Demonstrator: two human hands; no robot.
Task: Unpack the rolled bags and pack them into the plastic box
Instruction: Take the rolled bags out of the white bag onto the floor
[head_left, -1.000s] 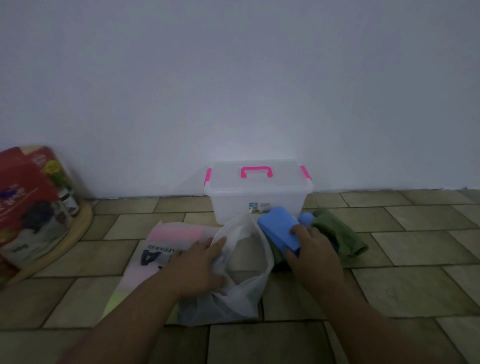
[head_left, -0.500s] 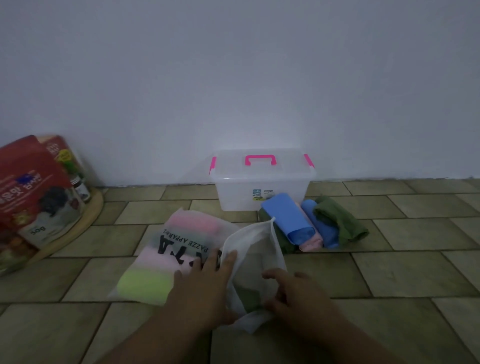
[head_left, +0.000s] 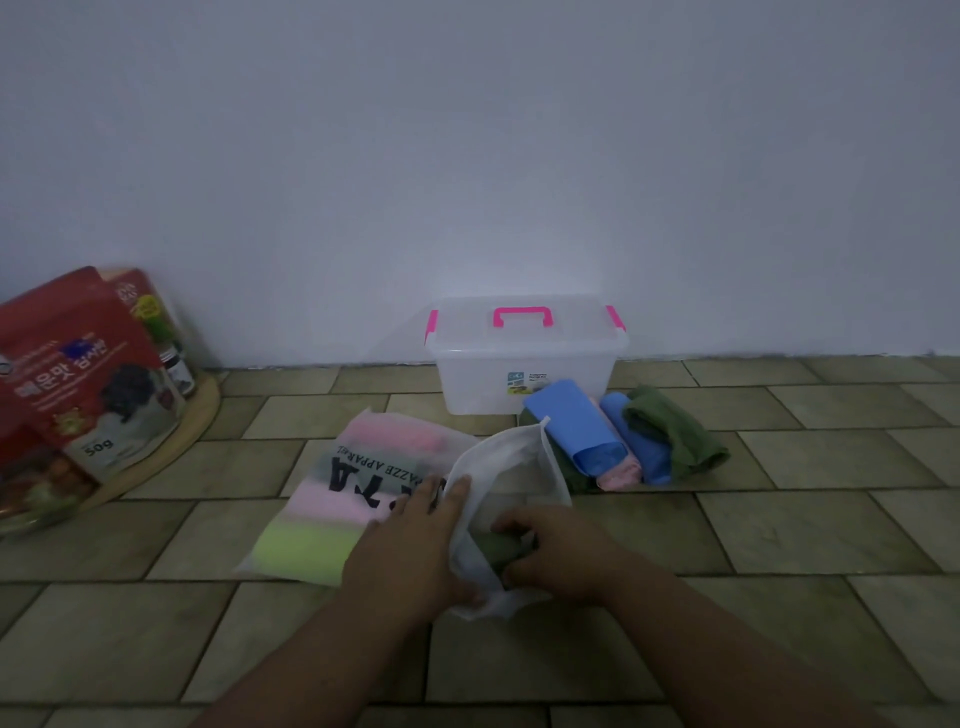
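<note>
At the floor's left edge I saw a round wooden board (head_left: 193, 422) lying near the foot of the wall. On it stood a large red packet (head_left: 78, 384) with Korean lettering and a "50g" mark, leaning back. A second red packet (head_left: 139, 304) stood just behind it. A small jar (head_left: 179, 370) showed beside them, partly hidden. The floor (head_left: 831, 525) was laid in greenish-brown tiles with dark joints. The wall (head_left: 467, 156) behind was plain and pale.
</note>
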